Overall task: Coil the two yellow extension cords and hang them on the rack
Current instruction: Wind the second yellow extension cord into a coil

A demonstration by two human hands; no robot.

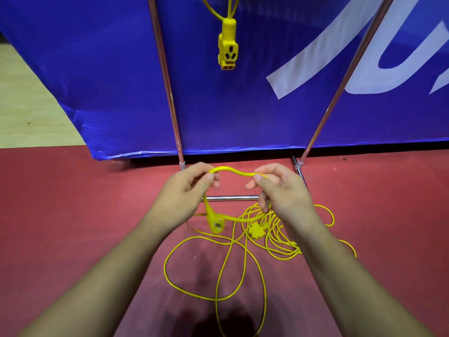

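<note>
- Red floor (73,215) fills the lower half of my view, with a blue banner (109,81) standing behind it and a strip of pale wooden flooring at far left.
- Next in size is the rack (170,93): two chrome uprights slant up in front of the banner, and a low crossbar runs just behind my hands. One yellow cord already hangs from somewhere above the frame, its socket end (228,45) dangling between the uprights, so I judge the first cord done.
- The second cord (218,263) lies loose on the floor in wide, crossing loops, with a tighter bunch at right (279,239) around a second yellow fitting, too blurred for me to identify.
- My left hand (184,190) has its fingers closed on the cord close to the plug end (215,223), which hangs just below it.
- My right hand (281,188) has thumb and fingers clamped on the same cord, a short arc of it spanning between the two hands.
- To do this step well, I would keep the left hand as the anchor and let the right slide along and bring back even loops, giving each a slight twist so it lies flat.
- The crossings on the floor look likely to snag, so I would draw slack gently and shake loops free rather than pull.
</note>
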